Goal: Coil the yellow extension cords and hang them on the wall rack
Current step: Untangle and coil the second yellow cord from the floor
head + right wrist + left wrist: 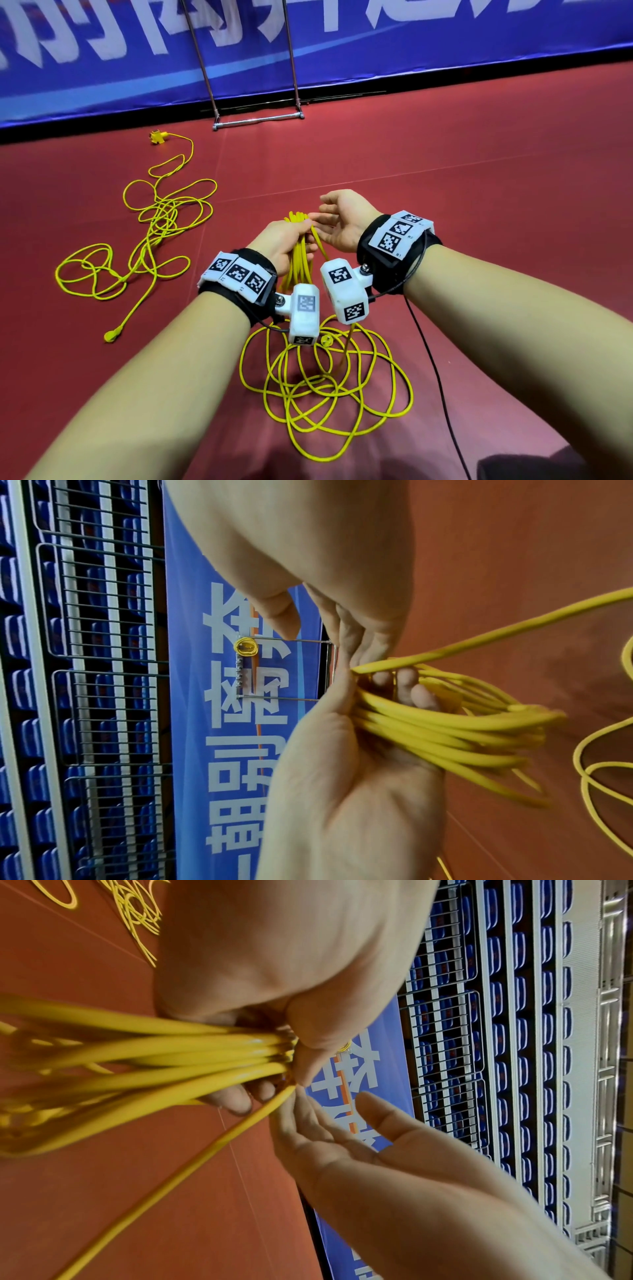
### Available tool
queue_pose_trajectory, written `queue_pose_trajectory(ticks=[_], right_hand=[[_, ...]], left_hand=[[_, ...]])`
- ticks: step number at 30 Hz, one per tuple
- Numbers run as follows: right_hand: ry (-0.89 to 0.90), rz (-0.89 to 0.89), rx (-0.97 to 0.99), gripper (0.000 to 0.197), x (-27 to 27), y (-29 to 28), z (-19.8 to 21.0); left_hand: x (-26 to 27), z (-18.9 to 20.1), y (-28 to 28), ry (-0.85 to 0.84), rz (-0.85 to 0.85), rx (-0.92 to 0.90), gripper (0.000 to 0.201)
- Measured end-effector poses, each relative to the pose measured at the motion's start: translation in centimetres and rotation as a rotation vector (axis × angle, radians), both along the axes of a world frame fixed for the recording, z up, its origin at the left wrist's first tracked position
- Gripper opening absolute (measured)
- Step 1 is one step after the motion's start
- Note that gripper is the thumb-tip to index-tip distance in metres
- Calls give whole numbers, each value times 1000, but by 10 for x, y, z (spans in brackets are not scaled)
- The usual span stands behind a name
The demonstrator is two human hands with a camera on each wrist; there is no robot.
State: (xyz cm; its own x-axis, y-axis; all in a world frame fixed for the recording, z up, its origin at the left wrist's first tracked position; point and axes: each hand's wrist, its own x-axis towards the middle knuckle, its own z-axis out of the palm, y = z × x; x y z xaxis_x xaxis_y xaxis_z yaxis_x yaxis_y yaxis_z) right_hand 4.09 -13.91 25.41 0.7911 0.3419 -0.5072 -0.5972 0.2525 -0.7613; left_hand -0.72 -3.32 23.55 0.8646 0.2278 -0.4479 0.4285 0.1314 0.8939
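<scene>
My left hand (286,240) grips a bundle of yellow cord loops (298,255); the rest trails onto the red floor (479,192) near me. Right hand (342,219) is open, fingertips touching one strand. Second cord (150,240) lies tangled far left. Rack (253,68) stands at the far wall.

The left hand (286,241) grips a bundle of yellow cord loops (298,253) whose slack lies piled on the red floor (479,205), the right hand (342,219) open beside it, a second cord (150,240) sprawled well apart.
</scene>
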Motion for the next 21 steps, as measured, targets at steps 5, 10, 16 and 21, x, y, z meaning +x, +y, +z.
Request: queue_pose_trajectory(ticks=[5,10,16,21], right_hand=[[-83,37,-103,17,-7,10,11],[-188,85,-110,11,-19,4,21],[-523,362,-537,26,-37,-13,10],[-550,566,-600,22,-63,-13,6]], left_hand=[[-2,2,1,-21,33,-28,20],[-6,12,1,-67,71,-48,24],[-14,34,2,-87,140,-148,30],[-27,60,-2,-150,234,-241,31]])
